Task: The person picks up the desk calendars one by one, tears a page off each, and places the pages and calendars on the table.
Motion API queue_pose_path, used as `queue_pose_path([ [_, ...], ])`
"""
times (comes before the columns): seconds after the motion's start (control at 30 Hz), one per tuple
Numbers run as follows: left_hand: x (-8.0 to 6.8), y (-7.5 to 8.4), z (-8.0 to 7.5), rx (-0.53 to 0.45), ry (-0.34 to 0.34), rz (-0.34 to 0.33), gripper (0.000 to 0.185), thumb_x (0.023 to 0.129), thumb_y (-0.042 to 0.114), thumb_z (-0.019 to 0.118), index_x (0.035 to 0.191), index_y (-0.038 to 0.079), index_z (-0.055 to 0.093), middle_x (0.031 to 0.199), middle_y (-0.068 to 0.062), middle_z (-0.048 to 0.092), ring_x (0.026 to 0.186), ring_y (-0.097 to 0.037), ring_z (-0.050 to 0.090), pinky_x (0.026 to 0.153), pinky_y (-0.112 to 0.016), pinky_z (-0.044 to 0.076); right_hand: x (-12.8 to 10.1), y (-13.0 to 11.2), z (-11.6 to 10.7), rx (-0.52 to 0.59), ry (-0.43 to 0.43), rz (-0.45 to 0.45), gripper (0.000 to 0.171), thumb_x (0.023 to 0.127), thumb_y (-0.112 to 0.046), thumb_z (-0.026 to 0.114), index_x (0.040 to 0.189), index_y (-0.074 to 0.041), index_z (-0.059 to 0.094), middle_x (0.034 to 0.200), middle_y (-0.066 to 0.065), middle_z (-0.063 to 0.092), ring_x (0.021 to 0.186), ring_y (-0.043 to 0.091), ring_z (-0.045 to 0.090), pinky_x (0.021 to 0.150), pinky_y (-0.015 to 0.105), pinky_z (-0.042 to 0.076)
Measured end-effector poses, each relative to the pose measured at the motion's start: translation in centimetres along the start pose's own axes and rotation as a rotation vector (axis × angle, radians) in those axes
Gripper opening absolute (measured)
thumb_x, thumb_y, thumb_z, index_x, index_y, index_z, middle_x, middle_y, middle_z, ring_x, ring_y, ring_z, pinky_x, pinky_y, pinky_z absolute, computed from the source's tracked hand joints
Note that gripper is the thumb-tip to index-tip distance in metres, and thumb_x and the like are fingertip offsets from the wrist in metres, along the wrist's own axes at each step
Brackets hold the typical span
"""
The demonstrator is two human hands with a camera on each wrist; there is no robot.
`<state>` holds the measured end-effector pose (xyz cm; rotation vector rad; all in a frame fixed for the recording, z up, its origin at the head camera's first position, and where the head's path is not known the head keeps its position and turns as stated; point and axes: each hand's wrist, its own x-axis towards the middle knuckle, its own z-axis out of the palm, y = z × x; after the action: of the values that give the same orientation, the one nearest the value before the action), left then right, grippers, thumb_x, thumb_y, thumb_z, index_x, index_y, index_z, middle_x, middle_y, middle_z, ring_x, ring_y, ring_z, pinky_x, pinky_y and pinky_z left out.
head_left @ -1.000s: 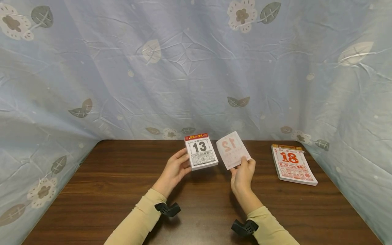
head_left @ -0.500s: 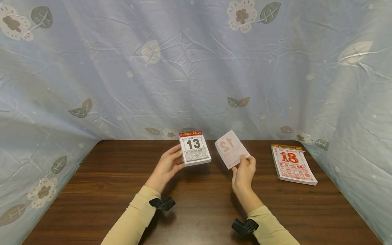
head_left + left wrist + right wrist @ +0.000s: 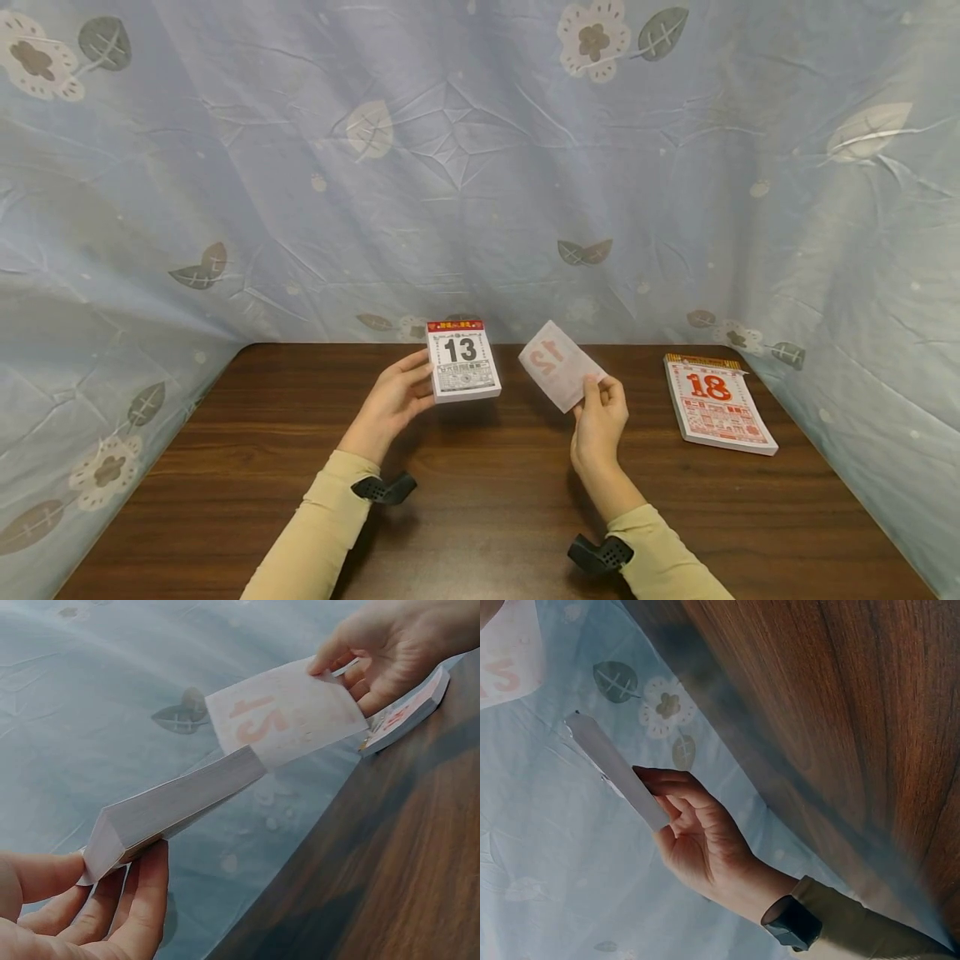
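Gripping the 13 calendar (image 3: 463,367) by its left edge, the left hand (image 3: 392,402) has thumb and fingers closed; beside it, the right hand (image 3: 600,421) pinches the loose sheet (image 3: 558,367), apart. A light, steady pinch should prevent creasing. Count: one sheet, two calendars; the 18 calendar (image 3: 720,404) lies rightward on the table (image 3: 480,533).

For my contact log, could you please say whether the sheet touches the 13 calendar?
Apart: the head view shows table between the sheet and the 13 calendar.

Fingers (image 3: 692,792) of the left hand (image 3: 709,844) pinch an edge-on pad (image 3: 617,766) in front of floral cloth (image 3: 547,847).
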<state>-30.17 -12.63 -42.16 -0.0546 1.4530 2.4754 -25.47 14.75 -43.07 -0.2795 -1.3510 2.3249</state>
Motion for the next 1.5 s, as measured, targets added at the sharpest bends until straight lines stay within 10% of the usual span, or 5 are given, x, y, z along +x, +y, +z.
queue_pose_path([
  [1.5, -1.6, 5.9, -8.6, 0.144, 0.028, 0.018, 0.033, 0.101, 0.006, 0.049, 0.132, 0.012, 0.043, 0.093, 0.004, 0.069, 0.082, -0.013, 0.068, 0.072, -0.029, 0.057, 0.5, 1.3, 1.0, -0.104, -0.007, -0.114, 0.012, 0.093, -0.009, 0.064, 0.098, 0.002, 0.063, 0.086, -0.003, 0.057, 0.074, 0.006, 0.054, 0.063, 0.015, 0.047],
])
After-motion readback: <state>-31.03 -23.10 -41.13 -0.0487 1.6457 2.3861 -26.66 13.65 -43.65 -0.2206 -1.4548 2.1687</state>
